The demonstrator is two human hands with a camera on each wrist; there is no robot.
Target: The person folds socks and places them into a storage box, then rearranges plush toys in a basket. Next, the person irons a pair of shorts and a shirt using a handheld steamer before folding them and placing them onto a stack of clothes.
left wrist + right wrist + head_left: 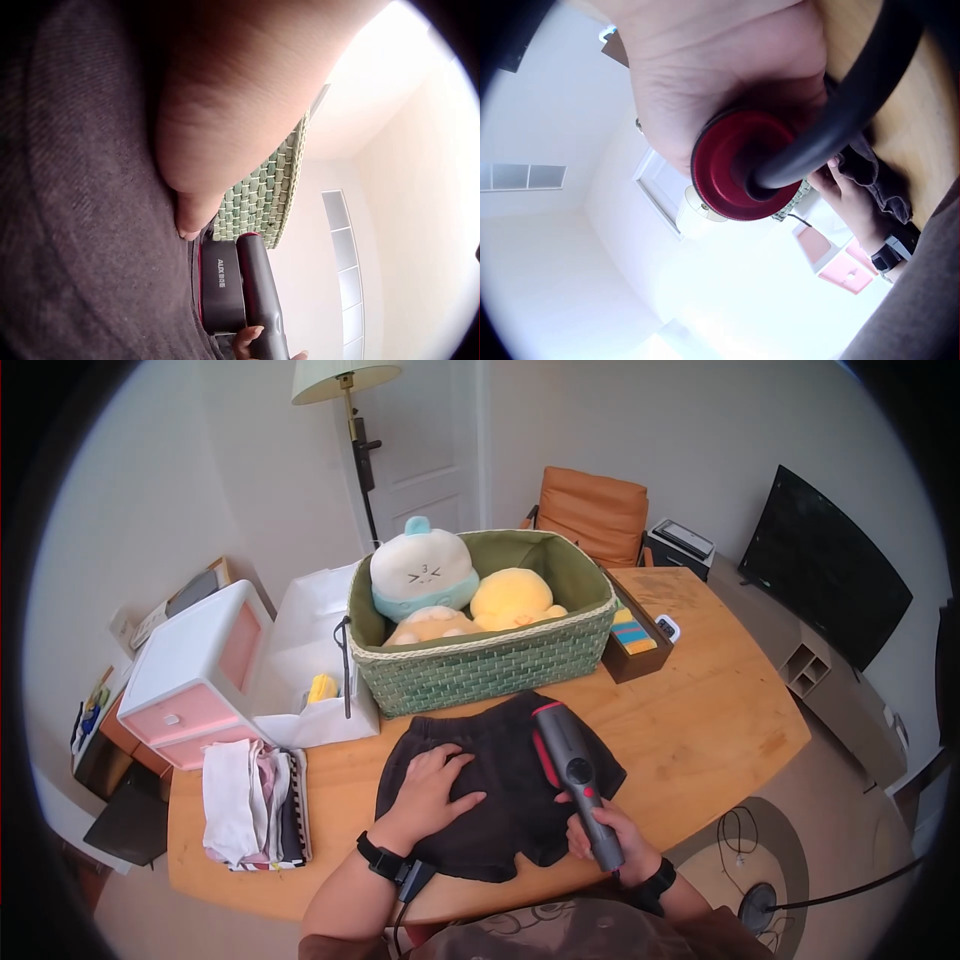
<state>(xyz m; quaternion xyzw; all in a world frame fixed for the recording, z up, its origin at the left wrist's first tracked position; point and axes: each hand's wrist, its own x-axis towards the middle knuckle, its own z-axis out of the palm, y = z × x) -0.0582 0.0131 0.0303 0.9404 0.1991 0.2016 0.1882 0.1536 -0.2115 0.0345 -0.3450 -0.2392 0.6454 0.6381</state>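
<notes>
Dark shorts (490,780) lie spread on the wooden table, waistband toward the basket. My left hand (430,792) rests on their left side, fingers spread; in the left wrist view its palm edge lies against the dark cloth (82,217). My right hand (622,835) grips the handle of a grey and red handheld garment steamer (572,755), whose head is over the right side of the shorts. The left wrist view shows the steamer's dark head (223,289) close against the cloth. From the red handle end (718,169) a black cord (840,112) runs out.
A green woven basket (480,680) of plush toys stands just behind the shorts. Folded clothes (240,805) lie at the left, before a white and pink drawer unit (190,670) and a white bin (330,732). A brown box (640,660) sits right of the basket.
</notes>
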